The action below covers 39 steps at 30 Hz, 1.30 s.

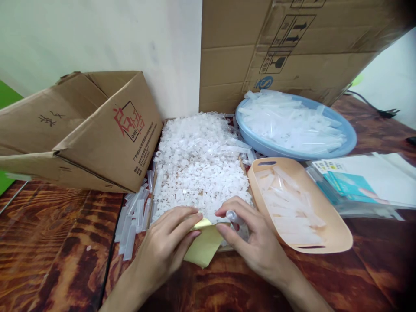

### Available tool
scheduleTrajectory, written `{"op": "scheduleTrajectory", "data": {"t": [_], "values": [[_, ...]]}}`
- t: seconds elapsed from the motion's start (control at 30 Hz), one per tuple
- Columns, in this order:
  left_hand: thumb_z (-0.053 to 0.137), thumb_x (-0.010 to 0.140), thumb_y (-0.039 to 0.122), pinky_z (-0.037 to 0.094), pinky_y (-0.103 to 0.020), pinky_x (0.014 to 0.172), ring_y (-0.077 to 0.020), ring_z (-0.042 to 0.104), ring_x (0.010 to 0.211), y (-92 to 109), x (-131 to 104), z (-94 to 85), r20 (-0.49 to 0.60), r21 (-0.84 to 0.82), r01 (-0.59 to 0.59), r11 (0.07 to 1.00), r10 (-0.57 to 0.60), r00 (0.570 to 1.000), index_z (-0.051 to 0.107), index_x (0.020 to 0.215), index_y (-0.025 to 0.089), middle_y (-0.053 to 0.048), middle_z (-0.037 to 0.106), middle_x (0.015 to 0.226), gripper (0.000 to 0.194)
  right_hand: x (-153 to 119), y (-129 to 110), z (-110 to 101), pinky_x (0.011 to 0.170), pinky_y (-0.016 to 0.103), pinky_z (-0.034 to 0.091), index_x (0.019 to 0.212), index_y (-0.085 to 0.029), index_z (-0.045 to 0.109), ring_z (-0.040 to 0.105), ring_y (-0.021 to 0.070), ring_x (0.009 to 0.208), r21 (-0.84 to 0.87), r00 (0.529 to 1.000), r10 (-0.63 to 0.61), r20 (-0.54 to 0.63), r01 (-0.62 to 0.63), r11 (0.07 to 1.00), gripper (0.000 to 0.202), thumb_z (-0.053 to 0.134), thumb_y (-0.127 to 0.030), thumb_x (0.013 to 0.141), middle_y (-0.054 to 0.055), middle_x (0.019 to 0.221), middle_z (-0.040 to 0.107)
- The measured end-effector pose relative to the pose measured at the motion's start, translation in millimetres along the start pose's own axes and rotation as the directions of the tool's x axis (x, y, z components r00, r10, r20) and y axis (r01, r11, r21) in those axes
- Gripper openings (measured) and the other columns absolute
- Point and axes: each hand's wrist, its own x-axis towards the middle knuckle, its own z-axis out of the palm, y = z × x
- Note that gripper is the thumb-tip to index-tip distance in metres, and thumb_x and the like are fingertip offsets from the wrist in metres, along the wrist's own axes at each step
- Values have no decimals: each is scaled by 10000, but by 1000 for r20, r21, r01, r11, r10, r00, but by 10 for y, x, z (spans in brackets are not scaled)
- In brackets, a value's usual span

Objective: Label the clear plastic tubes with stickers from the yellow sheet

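My left hand pinches the top left edge of a small yellow paper sheet between thumb and fingers. My right hand is curled around a clear plastic tube, whose round end points up at the camera. Its thumb and a fingertip are at the sheet's upper right corner; whether they grip the paper is unclear. Just beyond both hands lies a shallow tray's load of small translucent plastic caps, with clearer pieces heaped at the back.
An opened cardboard box stands left, with loose plastic tubes beside it. At right are a peach tray and a blue basin, both holding translucent tubes. Plastic-wrapped packets lie farther right. A large carton stands behind.
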Motion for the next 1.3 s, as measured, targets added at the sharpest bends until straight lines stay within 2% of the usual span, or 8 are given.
{"op": "scheduleTrajectory", "data": {"t": [0.1,0.2,0.33,0.47,0.73,0.97,1.13,1.3], "values": [[571,1039,143,599,-355,850,-224,690,1031,38,-11,-3,1,-13,-4,1000,4,1000,620,1366,194,-120,703,1132,335,0,-37,17,673,284,449,928,-204,748,638,170,744,-18,999,-6,52,6,1000,142,757,-345,938,14,822,704],[576,1033,124,563,-342,836,-213,661,982,69,-8,21,7,-50,-22,999,23,1000,612,1372,177,-103,688,1075,345,-7,-40,70,622,278,423,867,-199,800,632,153,651,-2,997,13,80,-12,1000,169,773,-351,934,3,712,718],[568,1026,94,522,-340,838,-212,642,970,105,18,23,41,-105,-2,995,6,999,635,1299,172,-89,690,1058,291,-28,-37,140,642,259,442,905,-227,840,676,146,683,87,993,43,110,-53,995,167,710,-298,982,-2,752,771],[543,1026,75,490,-351,858,-214,617,984,119,33,-9,86,-146,22,989,-10,996,639,1233,177,-82,681,1062,250,-62,-47,183,679,255,465,894,-217,835,702,155,732,92,993,71,93,-80,993,196,690,-307,992,4,802,795],[551,1029,99,503,-344,835,-216,598,979,121,27,-19,65,-201,97,975,-86,994,679,1142,207,-73,636,1025,202,-59,-28,207,649,261,436,827,-194,799,643,151,677,74,994,54,94,-61,995,291,658,-365,1015,3,721,734],[621,1008,134,552,-353,877,-228,635,1047,141,37,-37,30,-258,154,954,-151,988,685,1259,239,-82,668,1076,279,-62,-16,208,675,277,445,874,-199,805,671,165,707,66,994,45,95,-52,996,281,629,-352,1029,18,783,769],[635,983,85,534,-319,888,-203,644,1034,121,64,-120,14,-326,192,926,-198,980,667,1047,211,-57,693,1027,145,-67,-17,212,622,276,407,826,-174,791,627,152,634,12,997,28,75,-29,1000,309,627,-344,1026,15,690,716],[605,994,74,520,-305,893,-194,639,1027,101,53,-147,38,-284,179,942,-175,984,646,1021,209,-55,680,1035,143,-65,-21,220,607,285,390,788,-175,773,624,158,637,-4,995,27,95,-27,1000,340,603,-333,1037,30,707,721]]}}
